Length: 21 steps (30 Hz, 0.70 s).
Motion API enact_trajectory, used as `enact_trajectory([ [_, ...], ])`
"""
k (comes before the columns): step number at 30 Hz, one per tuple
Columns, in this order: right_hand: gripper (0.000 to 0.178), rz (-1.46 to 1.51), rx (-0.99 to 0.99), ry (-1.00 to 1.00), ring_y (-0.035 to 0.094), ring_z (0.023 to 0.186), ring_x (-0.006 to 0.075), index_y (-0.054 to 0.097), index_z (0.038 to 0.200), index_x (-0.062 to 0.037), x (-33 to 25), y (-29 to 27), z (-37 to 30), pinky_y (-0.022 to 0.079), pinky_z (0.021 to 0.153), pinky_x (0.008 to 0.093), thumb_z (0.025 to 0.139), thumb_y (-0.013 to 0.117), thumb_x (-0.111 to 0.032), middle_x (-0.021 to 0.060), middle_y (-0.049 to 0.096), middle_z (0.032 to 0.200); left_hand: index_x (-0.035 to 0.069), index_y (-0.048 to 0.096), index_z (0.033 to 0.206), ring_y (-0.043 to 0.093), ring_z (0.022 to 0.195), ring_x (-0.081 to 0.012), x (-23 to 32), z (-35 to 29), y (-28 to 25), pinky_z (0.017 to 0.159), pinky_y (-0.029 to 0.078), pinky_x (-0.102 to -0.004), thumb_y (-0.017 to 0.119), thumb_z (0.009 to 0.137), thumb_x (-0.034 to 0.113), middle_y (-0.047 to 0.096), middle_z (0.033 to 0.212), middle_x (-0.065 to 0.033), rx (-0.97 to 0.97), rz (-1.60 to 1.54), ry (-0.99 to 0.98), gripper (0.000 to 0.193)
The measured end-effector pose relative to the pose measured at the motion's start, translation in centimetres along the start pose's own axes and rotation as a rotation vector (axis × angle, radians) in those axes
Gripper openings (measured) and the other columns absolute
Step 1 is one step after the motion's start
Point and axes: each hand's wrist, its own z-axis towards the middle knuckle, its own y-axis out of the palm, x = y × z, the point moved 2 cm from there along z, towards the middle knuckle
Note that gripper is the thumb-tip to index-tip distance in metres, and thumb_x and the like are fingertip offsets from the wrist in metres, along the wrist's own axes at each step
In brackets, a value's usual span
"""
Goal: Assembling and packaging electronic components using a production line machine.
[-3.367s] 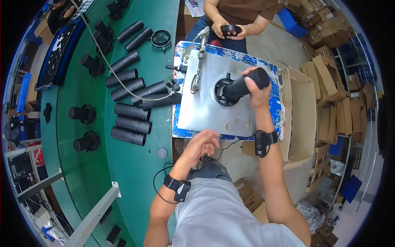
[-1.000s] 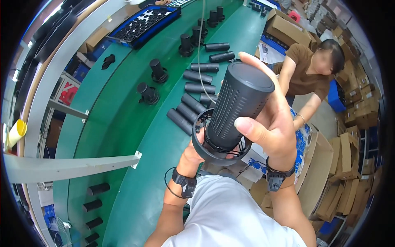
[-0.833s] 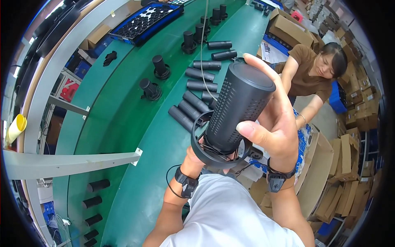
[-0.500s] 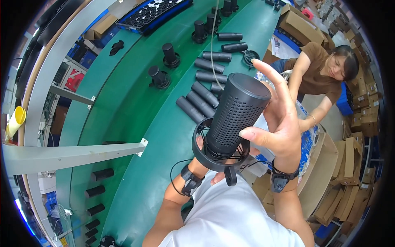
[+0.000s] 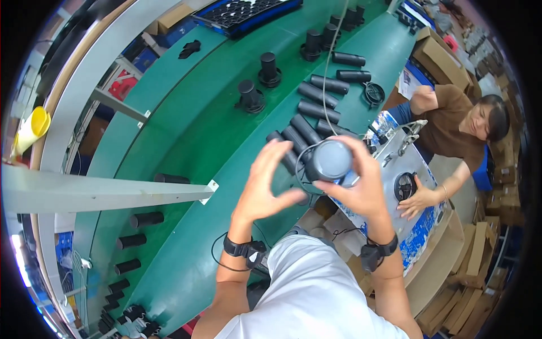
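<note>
My right hand grips a black microphone by its side, thumb at the near side and fingers round the far right. The microphone's round top faces up, and part of its ring-shaped shock mount shows at its left, blurred. To the left of it, my left hand is open, thumb and fingers spread, apart from the microphone. Beyond my hands several black cylinders lie on the green bench, with a loose black ring mount at their right.
On the green belt stand several microphones in mounts, and cylinders lie lower down. A grey post crosses from the left. At right a co-worker's hand touches a black ring on a work table. A cable hangs ahead.
The microphone has swung from a tilted side view to top-up, still in my right hand. My left hand has come out from beneath the mount and opened at its left.
</note>
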Motion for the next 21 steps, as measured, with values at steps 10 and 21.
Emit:
enact_trajectory([
  [10,0.052,-0.130,-0.090,0.300,0.056,0.115,0.0212,0.053,0.129,-0.0040,7.5,1.2,-5.3,0.047,0.093,0.0351,0.082,0.072,-0.017,0.0086,0.055,0.128,-0.003,0.052,0.111,0.067,0.091,-0.0271,-15.1,2.4,-7.1,0.080,0.052,-0.0365,0.083,0.070,0.026,0.068,0.100,-0.0167,0.645,0.061,-0.249,0.058],
  [21,0.039,0.064,-0.104,0.645,0.059,0.109,0.0189,0.055,0.123,-0.0023,12.5,1.0,-14.2,0.047,0.092,0.0322,0.087,0.066,-0.013,0.0099,0.063,0.115,-0.003,0.051,0.122,0.060,0.108,-0.0356,-24.7,4.5,-12.9,0.092,0.047,-0.0431,0.082,0.068,0.036,0.059,0.119,-0.0239,0.819,0.582,-0.379,0.073],
])
